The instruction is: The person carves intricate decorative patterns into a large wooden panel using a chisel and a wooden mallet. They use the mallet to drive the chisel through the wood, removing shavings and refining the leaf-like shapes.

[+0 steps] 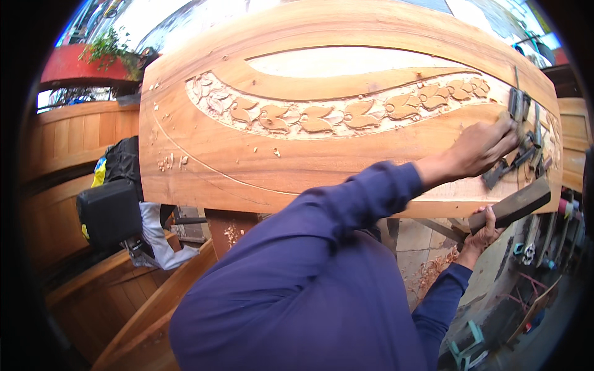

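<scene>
A wooden panel (216, 164) bears a curved band of carved leaf or petal shapes (315, 119), with pale shavings scattered over it. My left hand (479, 145) reaches over its right side, fingers curled closed among a pile of carving tools (535, 139); what they grip is hidden. Below it, at the panel's front edge, my right hand (482, 238) is closed around a long dark wooden block (513, 204).
A black case (108, 213) and bag stand left of the panel among wooden boards (68, 130). A red planter (80, 62) with a plant is behind. Shavings (433, 272), metal clamps and stools lie below on the right.
</scene>
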Action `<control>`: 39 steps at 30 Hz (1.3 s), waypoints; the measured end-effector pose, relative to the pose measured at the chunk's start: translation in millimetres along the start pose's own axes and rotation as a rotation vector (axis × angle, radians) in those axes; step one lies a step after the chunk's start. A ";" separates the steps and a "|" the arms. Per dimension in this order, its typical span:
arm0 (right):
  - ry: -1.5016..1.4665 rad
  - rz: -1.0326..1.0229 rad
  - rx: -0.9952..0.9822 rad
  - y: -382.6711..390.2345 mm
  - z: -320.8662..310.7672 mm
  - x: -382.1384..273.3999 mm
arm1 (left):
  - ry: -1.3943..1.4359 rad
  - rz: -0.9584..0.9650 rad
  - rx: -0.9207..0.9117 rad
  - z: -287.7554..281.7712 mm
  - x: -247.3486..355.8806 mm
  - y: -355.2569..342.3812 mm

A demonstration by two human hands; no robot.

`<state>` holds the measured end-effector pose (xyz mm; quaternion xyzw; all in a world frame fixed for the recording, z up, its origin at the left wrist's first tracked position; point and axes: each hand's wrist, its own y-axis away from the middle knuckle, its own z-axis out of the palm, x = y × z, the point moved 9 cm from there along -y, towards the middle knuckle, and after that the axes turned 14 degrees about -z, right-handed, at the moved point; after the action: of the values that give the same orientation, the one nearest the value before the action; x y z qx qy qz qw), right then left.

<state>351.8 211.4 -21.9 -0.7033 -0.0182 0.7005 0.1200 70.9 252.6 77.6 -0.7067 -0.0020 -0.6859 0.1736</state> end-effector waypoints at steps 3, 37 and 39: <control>-0.015 -0.056 0.035 30.8 11.8 -14.5 | -0.099 -0.003 -0.218 -31.1 15.3 67.0; 0.145 -0.029 -0.117 213.3 73.1 -57.6 | 0.295 -0.481 -0.302 -195.9 -56.6 27.9; 0.127 -0.019 -0.115 212.5 76.4 -58.5 | 0.443 -0.469 -0.355 -195.6 -65.7 25.7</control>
<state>244.9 4.8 -5.0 -0.7519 -0.0577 0.6509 0.0871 -116.3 195.3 7.5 -0.5406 -0.0074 -0.8330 -0.1176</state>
